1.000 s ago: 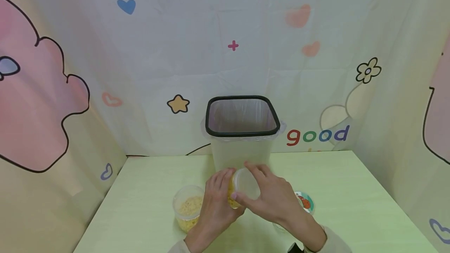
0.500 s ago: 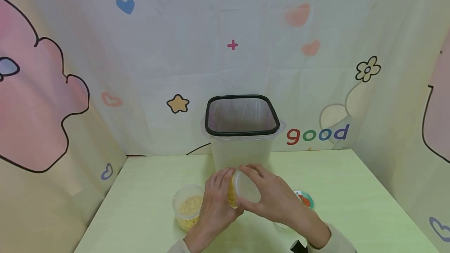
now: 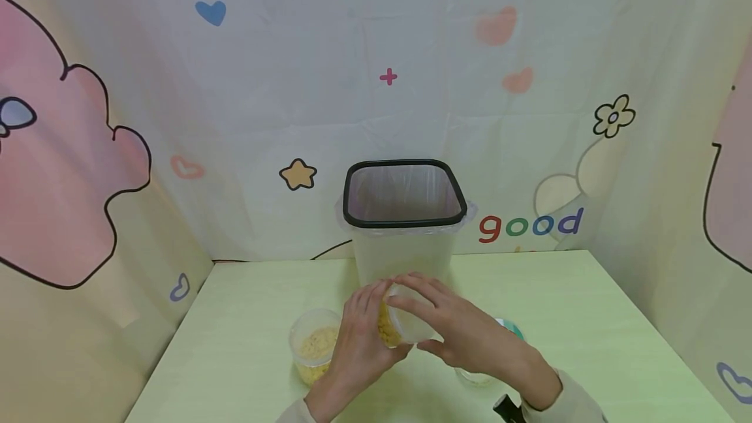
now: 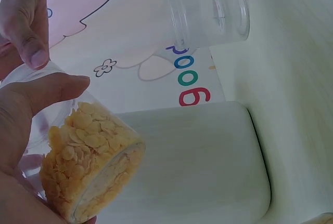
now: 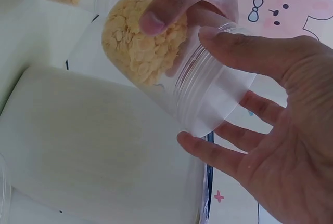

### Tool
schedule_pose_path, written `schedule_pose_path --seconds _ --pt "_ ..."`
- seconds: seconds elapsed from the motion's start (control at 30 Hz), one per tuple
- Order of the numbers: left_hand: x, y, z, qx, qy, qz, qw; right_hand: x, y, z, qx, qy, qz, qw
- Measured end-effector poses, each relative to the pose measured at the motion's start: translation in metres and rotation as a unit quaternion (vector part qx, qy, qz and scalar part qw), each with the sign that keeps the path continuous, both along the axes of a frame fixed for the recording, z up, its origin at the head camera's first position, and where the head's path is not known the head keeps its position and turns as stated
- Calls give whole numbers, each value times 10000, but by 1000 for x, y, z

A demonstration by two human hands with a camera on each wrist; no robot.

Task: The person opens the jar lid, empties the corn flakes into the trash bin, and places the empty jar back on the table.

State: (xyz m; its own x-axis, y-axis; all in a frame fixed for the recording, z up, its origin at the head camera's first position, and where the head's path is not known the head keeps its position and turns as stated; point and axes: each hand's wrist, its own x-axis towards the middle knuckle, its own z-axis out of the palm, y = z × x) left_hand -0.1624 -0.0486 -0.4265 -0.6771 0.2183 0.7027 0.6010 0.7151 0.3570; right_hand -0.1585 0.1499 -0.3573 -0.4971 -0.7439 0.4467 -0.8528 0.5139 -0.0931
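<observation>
My left hand (image 3: 365,338) grips a clear jar (image 3: 390,331) part-filled with pale yellow flakes, tilted on its side above the table. In the left wrist view the flakes (image 4: 91,146) pile toward the jar's base. My right hand (image 3: 464,328) has its fingers and thumb curled round the jar's translucent lid (image 5: 223,91); the thumb lies by the ribbed edge. A second flake-filled jar (image 3: 314,351) stands on the table left of my left hand. Partly behind my right forearm stands a clear jar (image 4: 210,16) with no flakes visible in it.
A pale bin (image 3: 405,250) with a black rim and plastic liner stands just beyond my hands. A round green piece (image 3: 510,328) is partly hidden behind my right forearm. Printed cloth hangs behind the table (image 3: 235,344).
My right hand has turned about the lid: its thumb has shifted down and right, and its fingers now reach over the lid's face. The left hand stays almost still.
</observation>
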Motion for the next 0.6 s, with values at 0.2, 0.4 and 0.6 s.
schedule_pose_path --seconds 0.2,0.4,0.6 --pt "0 -1 -1 -5 -31 11 10000 3 -4 -1 -383 29 -363 9986" --pt "-1 0 -2 -58 166 149 9997 10 -15 0 -1031 -352 -1788 9778" --pt "-2 1 -4 -178 358 232 9989 13 -25 -1 -864 -1067 -2891 9474"
